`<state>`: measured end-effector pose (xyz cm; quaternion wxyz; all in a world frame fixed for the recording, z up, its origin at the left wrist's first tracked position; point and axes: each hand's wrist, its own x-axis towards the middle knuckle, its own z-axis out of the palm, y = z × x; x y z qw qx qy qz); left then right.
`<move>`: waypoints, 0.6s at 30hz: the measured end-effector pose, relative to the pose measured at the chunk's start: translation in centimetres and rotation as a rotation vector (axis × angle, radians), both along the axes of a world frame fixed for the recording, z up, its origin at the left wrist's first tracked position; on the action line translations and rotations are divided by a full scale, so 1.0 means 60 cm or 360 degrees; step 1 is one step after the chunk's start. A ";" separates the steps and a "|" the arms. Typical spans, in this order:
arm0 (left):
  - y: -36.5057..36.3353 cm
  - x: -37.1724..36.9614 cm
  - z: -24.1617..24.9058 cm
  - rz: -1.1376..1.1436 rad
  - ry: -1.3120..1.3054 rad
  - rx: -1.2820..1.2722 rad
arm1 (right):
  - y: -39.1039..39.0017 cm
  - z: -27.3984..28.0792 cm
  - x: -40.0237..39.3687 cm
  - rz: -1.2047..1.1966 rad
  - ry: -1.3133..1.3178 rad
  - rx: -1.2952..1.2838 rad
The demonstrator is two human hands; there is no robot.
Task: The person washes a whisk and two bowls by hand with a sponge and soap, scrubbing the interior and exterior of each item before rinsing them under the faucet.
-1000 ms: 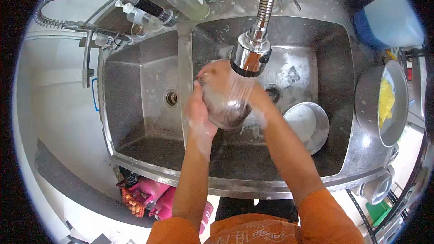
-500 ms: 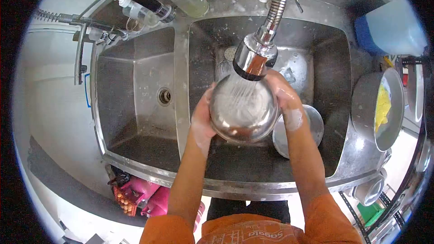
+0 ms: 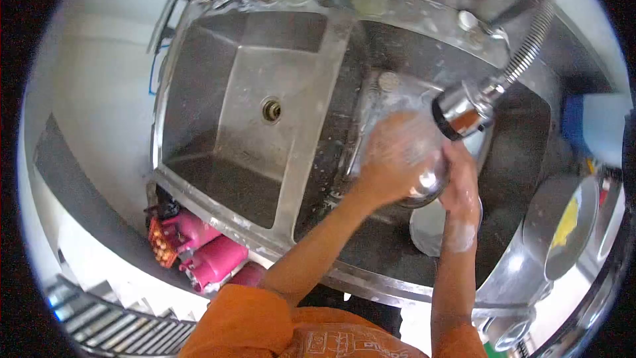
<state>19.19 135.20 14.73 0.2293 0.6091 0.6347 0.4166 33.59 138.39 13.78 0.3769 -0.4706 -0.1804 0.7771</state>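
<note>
Head view: I grip a steel bowl in both my left hand and right hand under the spray head over the right sink basin, rinsing suds; next, I judge, needs steady turning.

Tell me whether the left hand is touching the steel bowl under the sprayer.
Touching. The head view shows the left hand spread over the steel bowl, with the right hand on its other side.
</note>
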 end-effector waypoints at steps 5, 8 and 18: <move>0.039 0.006 -0.010 -0.0479 0.0125 0.0307 | -0.004 0.004 0.003 -0.0102 -0.0010 0.0013; 0.069 -0.042 -0.080 -0.0240 -0.0759 -0.0389 | 0.002 0.041 0.004 -0.0168 0.0005 0.0100; -0.039 0.029 -0.048 0.0648 -0.0492 0.0337 | -0.017 0.019 -0.093 -0.0403 0.0234 0.0206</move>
